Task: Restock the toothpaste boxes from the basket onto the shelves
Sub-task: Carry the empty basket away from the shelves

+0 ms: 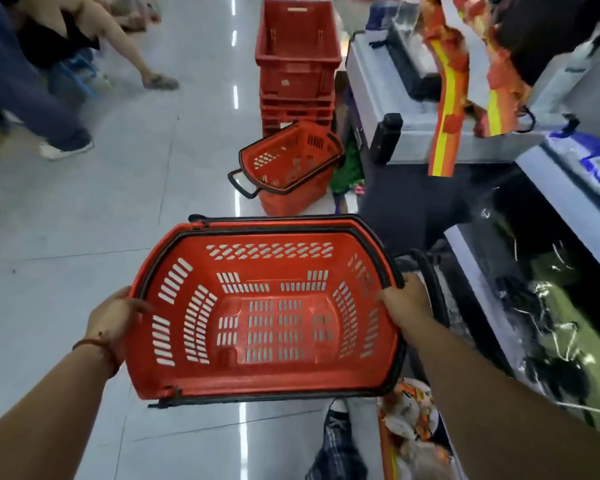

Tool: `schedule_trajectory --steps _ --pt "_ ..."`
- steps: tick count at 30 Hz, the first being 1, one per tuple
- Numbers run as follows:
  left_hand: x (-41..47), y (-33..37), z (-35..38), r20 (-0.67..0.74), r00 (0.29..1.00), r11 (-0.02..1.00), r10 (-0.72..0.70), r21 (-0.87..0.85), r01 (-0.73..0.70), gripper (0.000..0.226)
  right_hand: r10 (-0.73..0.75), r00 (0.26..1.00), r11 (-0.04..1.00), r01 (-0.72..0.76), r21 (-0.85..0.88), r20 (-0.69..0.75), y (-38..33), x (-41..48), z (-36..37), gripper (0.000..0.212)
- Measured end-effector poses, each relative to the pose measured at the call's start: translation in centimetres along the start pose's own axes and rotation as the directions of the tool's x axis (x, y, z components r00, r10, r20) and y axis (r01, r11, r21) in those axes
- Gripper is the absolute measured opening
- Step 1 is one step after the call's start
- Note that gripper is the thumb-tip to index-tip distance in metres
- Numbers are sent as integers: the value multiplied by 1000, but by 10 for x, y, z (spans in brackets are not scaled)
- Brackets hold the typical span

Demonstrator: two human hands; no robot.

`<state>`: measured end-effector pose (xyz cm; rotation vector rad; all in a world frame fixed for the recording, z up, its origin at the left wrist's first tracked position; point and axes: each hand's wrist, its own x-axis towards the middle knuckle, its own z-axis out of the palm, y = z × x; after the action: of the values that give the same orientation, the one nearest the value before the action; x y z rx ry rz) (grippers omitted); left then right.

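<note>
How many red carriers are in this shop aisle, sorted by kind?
Handled baskets plainly seen: 2, the held basket and the floor basket.
Crate stacks: 1, the crate stack; how many crates it holds is unclear.
Total: 3.

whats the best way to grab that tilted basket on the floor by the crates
Grip the black loop handle jutting from the tilted basket at its low left end, coming from the aisle side on the left; stacked crates block its back. First free a hand: left hand and right hand both grip the empty basket.
</note>
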<state>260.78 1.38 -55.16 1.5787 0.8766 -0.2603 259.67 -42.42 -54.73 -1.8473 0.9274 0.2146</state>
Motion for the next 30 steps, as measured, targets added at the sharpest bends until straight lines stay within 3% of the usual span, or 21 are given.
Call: schedule_trajectory --steps 5,12,20,25,28,30 --pt "104 -12 77 -64 994 995 -87 -62 83 47 119 993 993 -119 13 24 18 151 61 41" --pt "246 -78 151 -28 992 992 -123 11 123 40 141 990 990 -141 29 2 57 294 142 32" --pt "340 -129 171 1 988 976 -157 151 156 45 190 982 982 -190 18 -4 121 380 212 84" --pt "360 -139 164 -52 987 963 -155 215 162 44 203 976 979 -199 55 -78 126 376 235 91" --pt "364 -142 163 -134 981 953 -138 252 168 55 217 965 969 -231 -84 -151 126 374 247 104" --pt "362 -141 166 -146 986 901 -84 410 137 53 232 956 928 -273 -254 -179 119 367 253 110"
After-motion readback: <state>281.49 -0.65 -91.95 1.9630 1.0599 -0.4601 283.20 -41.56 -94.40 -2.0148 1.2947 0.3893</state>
